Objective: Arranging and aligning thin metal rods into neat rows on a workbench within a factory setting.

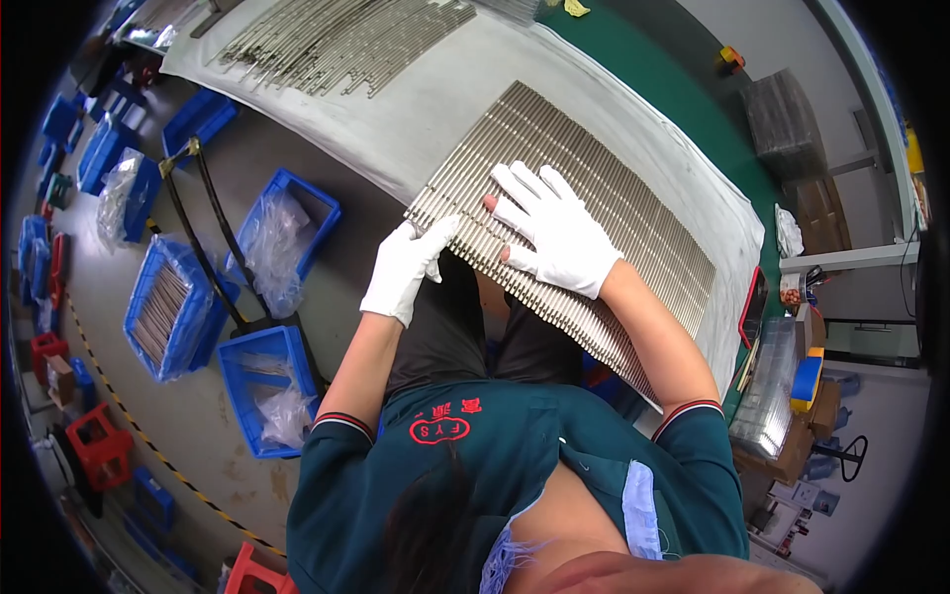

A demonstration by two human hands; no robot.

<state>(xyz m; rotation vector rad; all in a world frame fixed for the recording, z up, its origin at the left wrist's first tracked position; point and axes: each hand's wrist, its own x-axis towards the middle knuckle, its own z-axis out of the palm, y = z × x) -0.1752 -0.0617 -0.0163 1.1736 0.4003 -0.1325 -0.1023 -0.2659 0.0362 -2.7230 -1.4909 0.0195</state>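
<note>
A wide row of thin silvery metal rods [614, 188] lies side by side on the white-covered table in front of me. My right hand [559, 233], in a white glove with bare tips at two fingers, rests flat on the rods with its fingers spread. At the row's near left corner, my left hand [404, 265], also gloved in white, is closed at the rod ends. Its fingertips press on the edge there, and part of its grip is hidden. More loose metal rods [336, 45] lie in an uneven layer farther off, at the table's far left.
Blue plastic crates [287, 183] with clear bags stand on the floor at left, beside a black trolley handle [208, 188]. One blue crate [163, 307] holds rods. Red stools [99, 445] stand farther left. At right are a red-edged tray [752, 307] and clear plastic trays [767, 396].
</note>
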